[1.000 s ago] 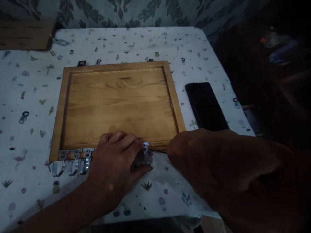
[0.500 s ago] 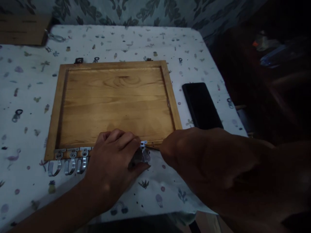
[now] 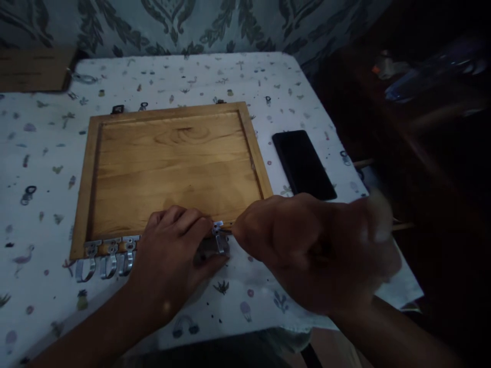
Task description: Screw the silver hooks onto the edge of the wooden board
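A framed wooden board (image 3: 180, 168) lies flat on the table. Along its near edge, several silver metal hooks (image 3: 112, 260) sit in a row. My left hand (image 3: 174, 255) is closed at that edge, its fingers on the frame and thumb below, gripping another metal hook (image 3: 218, 236). Curled up just right of this hook, my right hand (image 3: 299, 245) grips a tool, apparently a screwdriver. Only a bit of its thin dark shaft (image 3: 227, 231) shows, its tip at the hook; the handle is hidden in the fist.
A black phone-like slab (image 3: 305, 164) lies right of the board. A cardboard piece (image 3: 34, 71) is at the back left, beside a coiled cable (image 3: 83, 78). Dark latches (image 3: 117, 109) stick out from the board's far edge. The printed tablecloth (image 3: 184, 76) ends at a patterned wall.
My right hand has turned about the tool and its forearm now comes from lower down. My left hand stays on the hook. The whole view has shifted slightly.
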Tool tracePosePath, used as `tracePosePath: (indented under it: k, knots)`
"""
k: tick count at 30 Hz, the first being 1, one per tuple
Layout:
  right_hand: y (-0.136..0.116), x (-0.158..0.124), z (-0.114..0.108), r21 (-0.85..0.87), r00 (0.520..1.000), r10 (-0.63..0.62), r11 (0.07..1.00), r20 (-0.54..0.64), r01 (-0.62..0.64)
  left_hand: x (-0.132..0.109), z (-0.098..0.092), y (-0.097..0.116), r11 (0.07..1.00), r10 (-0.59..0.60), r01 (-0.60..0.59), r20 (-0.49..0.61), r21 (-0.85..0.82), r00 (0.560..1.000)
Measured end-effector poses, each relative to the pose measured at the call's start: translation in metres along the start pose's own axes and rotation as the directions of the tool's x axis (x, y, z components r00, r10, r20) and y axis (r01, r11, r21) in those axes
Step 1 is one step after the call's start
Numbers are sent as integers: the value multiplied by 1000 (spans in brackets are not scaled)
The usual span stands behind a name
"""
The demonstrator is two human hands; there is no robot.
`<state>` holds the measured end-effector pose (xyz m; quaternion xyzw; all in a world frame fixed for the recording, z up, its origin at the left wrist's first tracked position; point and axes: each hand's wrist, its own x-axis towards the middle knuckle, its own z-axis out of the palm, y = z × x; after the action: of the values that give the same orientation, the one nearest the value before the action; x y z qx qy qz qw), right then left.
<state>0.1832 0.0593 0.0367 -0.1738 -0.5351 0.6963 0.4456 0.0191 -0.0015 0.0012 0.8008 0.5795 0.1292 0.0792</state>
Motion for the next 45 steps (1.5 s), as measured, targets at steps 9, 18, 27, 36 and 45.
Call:
tracePosePath:
  k: [9, 18, 27, 36, 45]
  knots:
    - [4, -1, 5, 44, 998, -47, 998, -29, 48, -3, 5, 3, 999, 1, 0, -29, 50, 1000]
    - [6, 3, 5, 154, 994, -60, 985, -92, 74, -5, 6, 0, 999, 22, -20, -39, 43, 999]
    - [0, 2, 1, 166, 997, -5, 986, -82, 19, -5, 3, -1, 999, 22, -23, -16, -47, 1000]
    - [-1, 6, 2, 256, 998, -39, 965, -54, 52, -3, 2, -1, 992, 24, -26, -11, -127, 1000]
    - [0, 5, 2, 193, 997, -40, 980, -62, 51, -3, 3, -1, 998, 24, -25, -20, -52, 999]
